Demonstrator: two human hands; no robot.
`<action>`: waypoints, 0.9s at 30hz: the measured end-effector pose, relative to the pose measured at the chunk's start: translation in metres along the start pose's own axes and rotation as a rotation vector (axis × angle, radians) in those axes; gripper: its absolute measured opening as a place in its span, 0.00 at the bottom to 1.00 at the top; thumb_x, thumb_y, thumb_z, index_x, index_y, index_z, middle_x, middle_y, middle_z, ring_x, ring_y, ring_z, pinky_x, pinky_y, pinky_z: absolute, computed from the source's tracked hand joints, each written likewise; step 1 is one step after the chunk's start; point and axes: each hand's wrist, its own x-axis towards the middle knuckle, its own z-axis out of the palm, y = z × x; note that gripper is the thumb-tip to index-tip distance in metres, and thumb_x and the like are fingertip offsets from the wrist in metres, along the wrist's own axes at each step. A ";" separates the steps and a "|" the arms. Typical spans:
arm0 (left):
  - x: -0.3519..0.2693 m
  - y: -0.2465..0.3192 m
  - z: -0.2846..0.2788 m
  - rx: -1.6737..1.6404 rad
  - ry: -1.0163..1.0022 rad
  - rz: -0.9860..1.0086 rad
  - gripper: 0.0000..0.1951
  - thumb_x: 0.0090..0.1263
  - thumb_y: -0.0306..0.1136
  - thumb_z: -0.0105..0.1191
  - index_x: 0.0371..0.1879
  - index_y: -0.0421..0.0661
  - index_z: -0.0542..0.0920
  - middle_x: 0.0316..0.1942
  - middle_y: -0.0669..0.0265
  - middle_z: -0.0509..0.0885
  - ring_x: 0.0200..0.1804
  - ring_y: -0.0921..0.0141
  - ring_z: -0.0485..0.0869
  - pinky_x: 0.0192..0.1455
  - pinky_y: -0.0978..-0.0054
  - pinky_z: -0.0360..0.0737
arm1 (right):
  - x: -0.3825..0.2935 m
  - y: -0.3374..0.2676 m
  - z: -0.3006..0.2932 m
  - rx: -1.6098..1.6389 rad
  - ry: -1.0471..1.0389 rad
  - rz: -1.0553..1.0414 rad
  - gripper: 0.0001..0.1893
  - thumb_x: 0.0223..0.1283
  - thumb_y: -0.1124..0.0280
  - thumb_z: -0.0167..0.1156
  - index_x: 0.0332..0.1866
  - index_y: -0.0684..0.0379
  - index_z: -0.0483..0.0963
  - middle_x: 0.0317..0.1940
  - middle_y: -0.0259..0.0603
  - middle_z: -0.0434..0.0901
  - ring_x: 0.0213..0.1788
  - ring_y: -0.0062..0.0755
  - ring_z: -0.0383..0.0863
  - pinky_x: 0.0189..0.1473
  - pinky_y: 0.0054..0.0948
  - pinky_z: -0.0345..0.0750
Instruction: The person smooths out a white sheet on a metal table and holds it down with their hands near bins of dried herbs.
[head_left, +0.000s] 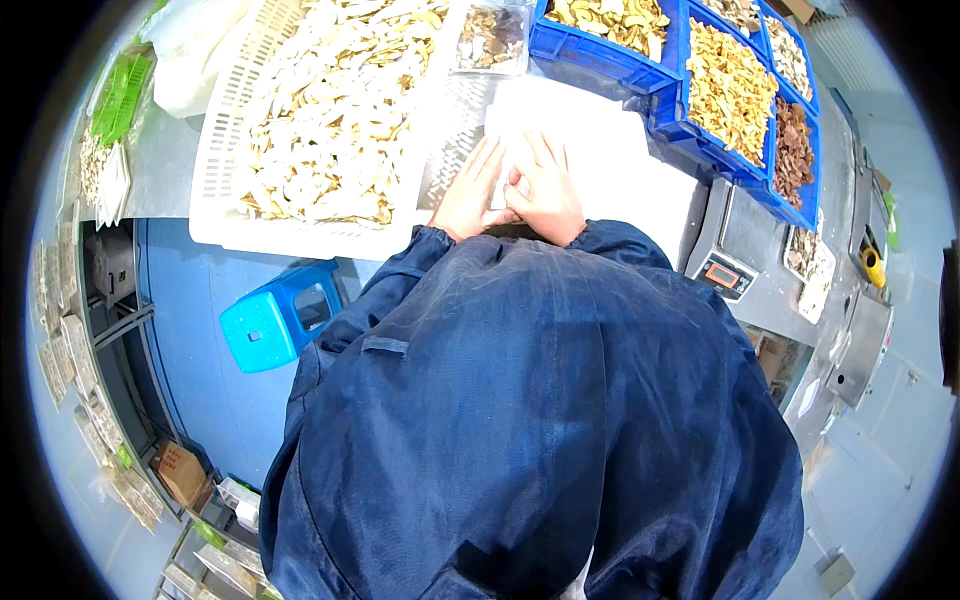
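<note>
Before me, my left hand (471, 193) and my right hand (549, 191) are close together at the table's front edge, over a bright white surface (592, 142). The left fingers stretch forward. On the right hand a finger bends towards the thumb while the others reach out. Glare hides whether anything lies between the hands. A white perforated plastic basket (221, 150) of dried mushroom slices (322, 142) stands left of my left hand. Pale small pieces (444, 161) lie scattered beside that hand. Beyond them sits a clear plastic box (491, 37) with mixed dried pieces.
Blue plastic crates (675, 101) hold dried goods at the back right. Nearer stands a digital scale (724, 251), with a white tray of pieces (810, 262) to its right. A blue plastic stool (262, 330) stands on the floor at left. A green basket (120, 97) is at far left.
</note>
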 end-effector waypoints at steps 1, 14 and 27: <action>0.000 0.000 0.000 0.002 -0.002 0.000 0.55 0.50 0.49 0.71 0.74 0.35 0.54 0.75 0.44 0.54 0.77 0.50 0.53 0.78 0.59 0.53 | 0.000 0.000 0.000 0.000 0.000 -0.001 0.07 0.49 0.65 0.58 0.29 0.58 0.75 0.70 0.57 0.63 0.74 0.62 0.55 0.71 0.66 0.47; -0.001 -0.001 0.002 0.019 0.053 0.043 0.52 0.53 0.53 0.67 0.71 0.31 0.57 0.73 0.41 0.57 0.76 0.47 0.53 0.77 0.57 0.54 | 0.000 0.004 0.004 0.036 0.017 -0.055 0.07 0.50 0.67 0.59 0.31 0.58 0.74 0.70 0.60 0.63 0.73 0.66 0.54 0.72 0.62 0.47; -0.010 0.030 0.013 -0.548 0.125 -0.242 0.55 0.63 0.44 0.64 0.76 0.36 0.37 0.77 0.43 0.43 0.80 0.54 0.43 0.79 0.65 0.45 | -0.004 0.038 -0.054 0.161 0.286 0.040 0.10 0.56 0.74 0.62 0.44 0.62 0.75 0.69 0.59 0.64 0.73 0.58 0.59 0.72 0.43 0.57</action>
